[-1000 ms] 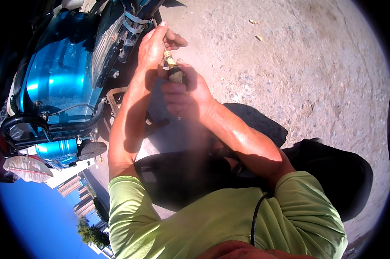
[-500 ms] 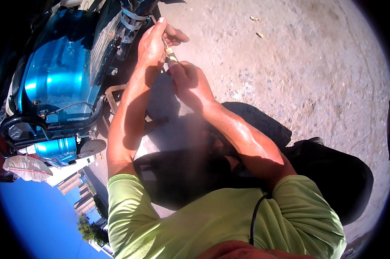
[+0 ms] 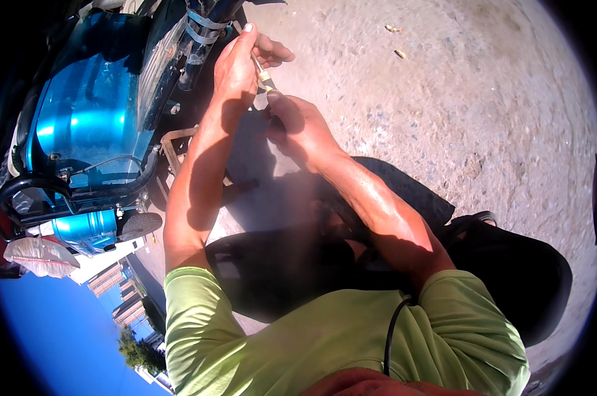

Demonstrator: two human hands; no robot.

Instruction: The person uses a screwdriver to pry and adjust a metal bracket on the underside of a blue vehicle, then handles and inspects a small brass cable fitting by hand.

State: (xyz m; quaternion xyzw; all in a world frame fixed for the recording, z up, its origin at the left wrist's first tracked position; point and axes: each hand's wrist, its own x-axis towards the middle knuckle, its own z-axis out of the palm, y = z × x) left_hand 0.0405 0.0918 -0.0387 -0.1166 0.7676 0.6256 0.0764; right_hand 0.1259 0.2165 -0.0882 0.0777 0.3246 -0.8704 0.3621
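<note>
My left hand is up beside a black metal tube with grey bands, its thumb along a thin metal shaft and its fingers partly curled. Just below, my right hand is closed round the handle of that tool, whose pale yellow collar shows between the hands. The shaft's far end is unclear, near the tube. Most of the handle is hidden by my right fingers.
A vehicle with a blue body panel and black tubular frame fills the left, with a blue cylinder, wheel and sack. A rusty metal frame is beside my left forearm. Concrete ground extends right.
My right hand has turned over the handle, covering the dark grip seen a second ago, and has shifted slightly right. My left hand has edged up and right.
</note>
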